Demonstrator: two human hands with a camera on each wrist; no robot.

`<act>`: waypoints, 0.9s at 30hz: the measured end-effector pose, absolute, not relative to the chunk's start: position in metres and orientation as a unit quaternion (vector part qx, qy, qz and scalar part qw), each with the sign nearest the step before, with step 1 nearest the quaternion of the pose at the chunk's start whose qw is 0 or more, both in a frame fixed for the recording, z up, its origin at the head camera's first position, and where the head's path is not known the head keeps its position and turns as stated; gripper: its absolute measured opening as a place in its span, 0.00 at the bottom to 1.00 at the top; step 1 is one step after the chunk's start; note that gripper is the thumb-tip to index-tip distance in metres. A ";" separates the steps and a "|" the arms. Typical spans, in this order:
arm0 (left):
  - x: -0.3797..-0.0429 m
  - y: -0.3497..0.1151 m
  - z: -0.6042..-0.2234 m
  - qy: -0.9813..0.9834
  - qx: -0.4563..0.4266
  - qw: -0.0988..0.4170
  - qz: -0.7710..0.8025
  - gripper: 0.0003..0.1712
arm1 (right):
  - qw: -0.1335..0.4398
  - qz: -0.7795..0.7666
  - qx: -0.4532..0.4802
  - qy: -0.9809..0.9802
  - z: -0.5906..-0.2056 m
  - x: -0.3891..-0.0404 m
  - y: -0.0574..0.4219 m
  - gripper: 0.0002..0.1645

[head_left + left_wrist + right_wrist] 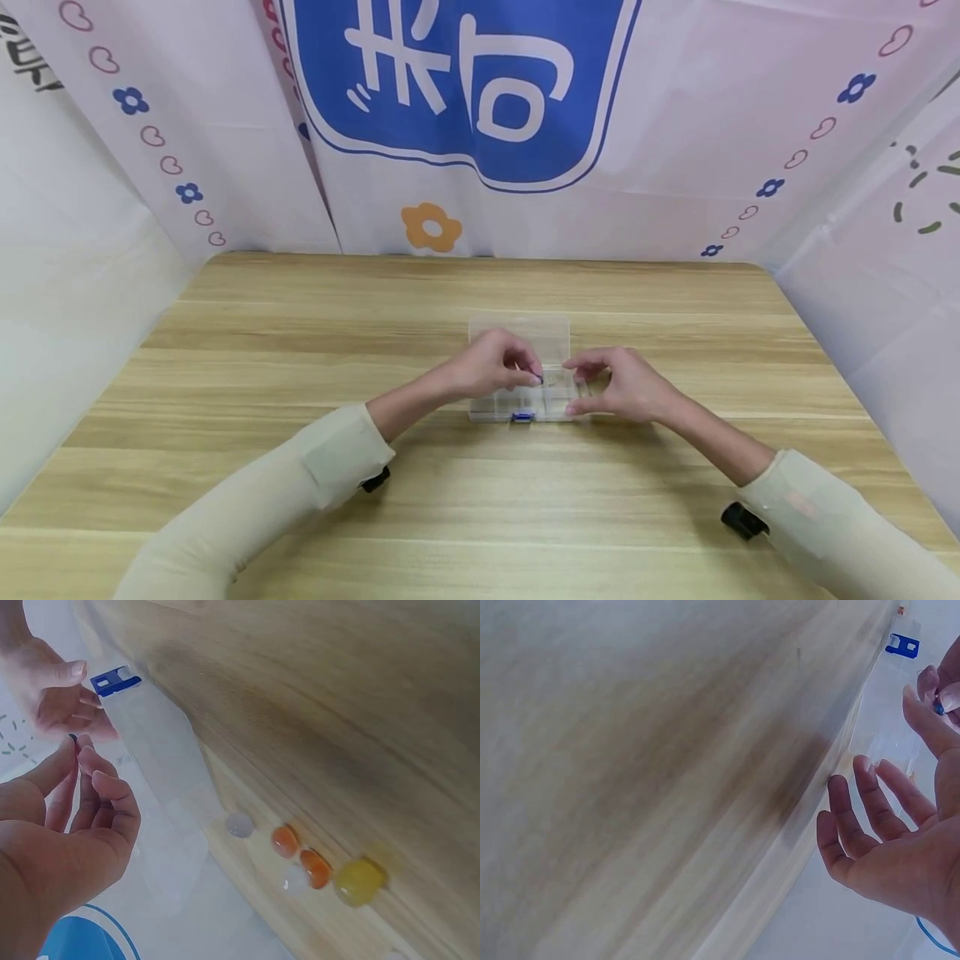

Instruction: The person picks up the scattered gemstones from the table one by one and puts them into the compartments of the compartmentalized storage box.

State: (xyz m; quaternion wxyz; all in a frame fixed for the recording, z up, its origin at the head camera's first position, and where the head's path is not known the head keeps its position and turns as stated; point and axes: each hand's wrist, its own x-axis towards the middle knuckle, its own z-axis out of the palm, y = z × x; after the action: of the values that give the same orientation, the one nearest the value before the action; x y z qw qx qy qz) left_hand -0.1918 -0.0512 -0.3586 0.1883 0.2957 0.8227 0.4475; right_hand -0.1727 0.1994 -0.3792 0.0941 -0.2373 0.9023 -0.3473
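Observation:
A clear plastic compartment box (506, 407) with a blue latch (522, 417) lies on the table, its lid (551, 329) raised at the far side. Above the compartments my left hand (498, 364) pinches a small dark blue bead (73, 738) between thumb and fingertips. My right hand (626, 387) is at the box's right end, thumb by the near corner and index finger by the far one, fingers loosely bent and apart. Beyond the left hand, the left wrist view shows orange beads (285, 841), a yellow bead (358, 882) and a pale bead (239, 824) lying on the table.
The wooden table (525, 517) extends around the box on every side. Printed white cloth (675, 167) hangs behind the table's far edge and along both sides. In the head view the left hand and forearm cover the loose beads.

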 end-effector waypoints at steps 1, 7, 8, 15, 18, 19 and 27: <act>-0.192 -0.049 -0.358 0.824 0.297 0.187 0.445 0.03 | 0.095 -0.347 -0.237 0.903 -0.379 -0.173 0.200 0.38; -0.194 -0.039 -0.360 0.827 0.301 0.188 0.436 0.02 | 0.097 -0.341 -0.235 0.905 -0.380 -0.173 0.201 0.38; -0.194 -0.038 -0.361 0.827 0.303 0.189 0.434 0.02 | 0.098 -0.342 -0.234 0.905 -0.380 -0.173 0.201 0.38; -0.194 -0.029 -0.361 0.838 0.332 0.176 0.397 0.02 | 0.096 -0.342 -0.241 0.903 -0.378 -0.173 0.201 0.38; -0.194 -0.026 -0.361 0.838 0.337 0.177 0.391 0.02 | 0.095 -0.344 -0.241 0.903 -0.378 -0.174 0.201 0.38; -0.194 -0.025 -0.360 0.838 0.338 0.177 0.389 0.02 | 0.094 -0.344 -0.241 0.903 -0.378 -0.174 0.201 0.38; -0.193 -0.020 -0.362 0.839 0.331 0.184 0.392 0.02 | 0.091 -0.344 -0.245 0.902 -0.378 -0.173 0.202 0.38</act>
State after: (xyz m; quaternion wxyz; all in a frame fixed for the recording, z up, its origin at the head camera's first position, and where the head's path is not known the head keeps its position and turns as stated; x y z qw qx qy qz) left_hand -0.1928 -0.0196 -0.3621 0.1840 0.3312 0.8385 0.3915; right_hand -0.1733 0.2016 -0.3783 0.0912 -0.2447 0.9020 -0.3438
